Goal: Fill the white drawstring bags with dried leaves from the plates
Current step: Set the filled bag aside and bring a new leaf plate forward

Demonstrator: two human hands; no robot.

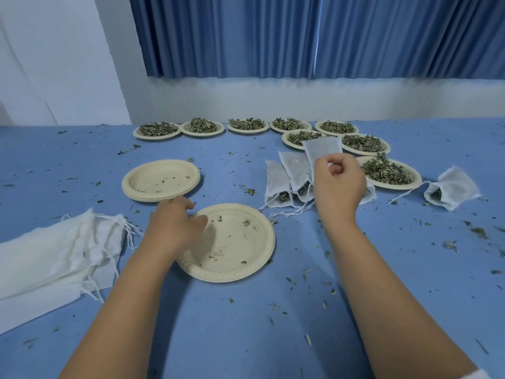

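Matt cream moulded-paper plate (235, 250), ribbed at the rim; thin, gauzy white cloth bag (322, 150); smooth matt blue tabletop (218, 337); pleated blue cloth curtain (273, 36).

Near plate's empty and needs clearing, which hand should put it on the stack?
Left. The left hand is at the emptied plate, beside the stack; the right hand holds a bag.

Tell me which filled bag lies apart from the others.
The lone bag at far right, past the full plate; the other bags cluster by the right hand.
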